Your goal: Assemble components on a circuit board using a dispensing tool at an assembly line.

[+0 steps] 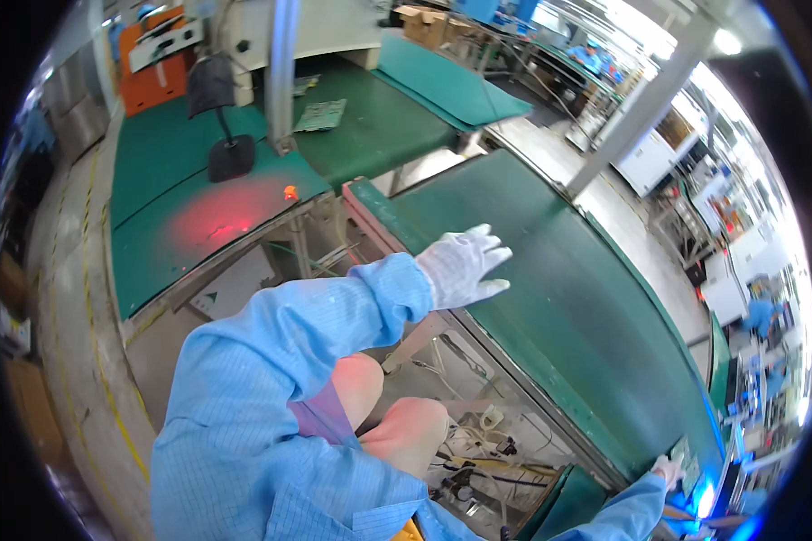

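Note:
My left hand (462,268), in a white glove, reaches over the near edge of a dark green conveyor belt (550,279). Its fingers are spread and nothing is in them. At the far right end of the belt, my right hand (668,471), also gloved, grips the near edge of a green circuit board (686,458). Most of that hand's fingers are small and partly hidden by the board. Light blue sleeves cover both of my arms.
On the left, a green-topped table (153,221) carries a black stand (231,155) and a red light patch. Another circuit board (322,115) lies on the belt beyond a metal post (281,72). Cables (487,442) hang under the belt frame. A bright blue light (705,500) glows at lower right.

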Demonstrator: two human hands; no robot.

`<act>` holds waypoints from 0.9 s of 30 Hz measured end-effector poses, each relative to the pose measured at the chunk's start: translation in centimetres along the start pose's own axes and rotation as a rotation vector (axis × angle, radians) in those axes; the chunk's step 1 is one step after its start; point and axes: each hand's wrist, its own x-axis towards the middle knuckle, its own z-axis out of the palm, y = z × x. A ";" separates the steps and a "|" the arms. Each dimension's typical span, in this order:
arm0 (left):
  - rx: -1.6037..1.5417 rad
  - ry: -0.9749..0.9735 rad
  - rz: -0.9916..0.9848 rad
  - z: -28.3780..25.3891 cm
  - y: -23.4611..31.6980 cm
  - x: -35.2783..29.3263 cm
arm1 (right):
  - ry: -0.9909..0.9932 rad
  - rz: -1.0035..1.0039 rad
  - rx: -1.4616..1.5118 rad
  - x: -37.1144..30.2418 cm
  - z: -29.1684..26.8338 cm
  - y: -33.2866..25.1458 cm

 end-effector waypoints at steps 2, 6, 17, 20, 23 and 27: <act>-0.014 -0.024 0.069 -0.6 0.6 0.4 | 0.087 -0.080 0.020 5.2 4.0 2.6; 0.020 -0.026 0.045 0.1 0.6 -0.2 | 0.101 -0.344 -0.117 9.9 6.4 1.3; -0.121 -0.091 0.027 -1.8 1.9 0.9 | 0.256 -0.920 -0.154 9.9 8.8 -1.0; -0.038 0.020 0.039 0.0 1.1 0.2 | 0.035 -1.062 -0.007 5.9 6.2 -4.7; -0.008 0.078 0.037 0.2 0.8 -0.2 | -0.199 -1.120 0.099 3.7 3.5 -4.2; -0.003 -0.056 0.002 -0.4 1.4 0.3 | -0.487 -1.116 0.218 1.5 -0.2 -1.9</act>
